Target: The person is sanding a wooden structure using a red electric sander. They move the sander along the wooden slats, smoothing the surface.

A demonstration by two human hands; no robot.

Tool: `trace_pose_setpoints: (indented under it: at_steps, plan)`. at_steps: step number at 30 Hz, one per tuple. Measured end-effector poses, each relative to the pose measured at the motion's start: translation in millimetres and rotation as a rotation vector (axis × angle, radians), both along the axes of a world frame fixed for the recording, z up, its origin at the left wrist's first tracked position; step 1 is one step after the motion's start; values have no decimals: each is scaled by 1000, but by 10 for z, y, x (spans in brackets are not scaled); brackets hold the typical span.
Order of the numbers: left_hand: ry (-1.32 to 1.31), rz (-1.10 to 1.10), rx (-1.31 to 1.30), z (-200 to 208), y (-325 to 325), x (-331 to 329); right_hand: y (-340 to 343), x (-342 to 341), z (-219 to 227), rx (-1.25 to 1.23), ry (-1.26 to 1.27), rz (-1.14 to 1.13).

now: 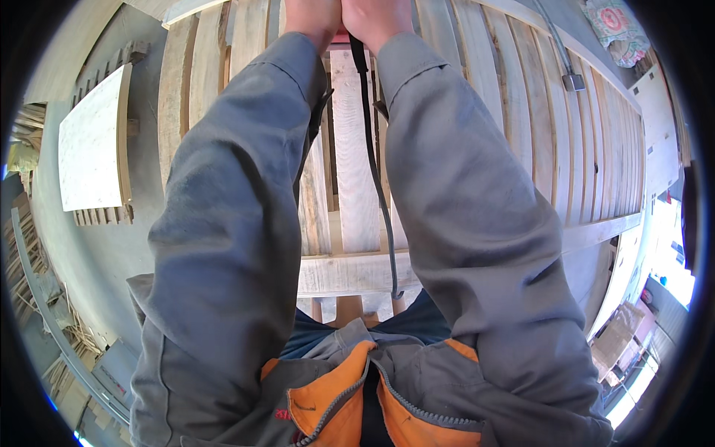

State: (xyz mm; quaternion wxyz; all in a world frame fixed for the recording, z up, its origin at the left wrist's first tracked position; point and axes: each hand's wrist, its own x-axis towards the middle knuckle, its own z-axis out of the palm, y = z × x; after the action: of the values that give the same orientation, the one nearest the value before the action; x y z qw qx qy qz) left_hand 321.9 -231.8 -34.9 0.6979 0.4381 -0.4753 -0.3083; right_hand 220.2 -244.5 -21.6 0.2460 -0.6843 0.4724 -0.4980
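At the far upper edge, my left hand (311, 21) and my right hand (378, 21) are side by side, wrists nearly touching. Their fingers lie outside the picture, so their grip is hidden. Between and just below them shows a small piece of a red object (340, 38), its kind too covered to tell. A black cord with a thick sleeve (367, 119) runs from there toward me, over the near edge of a slatted wooden pallet (357, 171). Both arms, in grey sleeves, reach straight out over the pallet's pale boards.
A metal rod with a blocky end (573, 82) lies on the slats at right. A white board (97, 141) rests on wooden pieces at left. Scrap wood (71, 328) is piled lower left. Cardboard boxes (620, 335) stand lower right, and a patterned cloth (617, 31) lies upper right.
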Motion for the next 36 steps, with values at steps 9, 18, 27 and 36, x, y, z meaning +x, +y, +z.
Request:
trace_pose_setpoints:
  at_steps: [9, 18, 27, 36]
  plan:
    - [5, -2, 8, 71, 43, -64, 0, -47, -22, -63, 5, 14]
    - [97, 41, 155, 204, 755, -362, 632, -286, 79, 89, -21, 95]
    - [174, -10, 251, 361, 1339, -555, 1254, -488, 254, 192, -34, 104]
    - [167, -34, 261, 371, 1839, -718, 1770, -679, 285, 187, -14, 107]
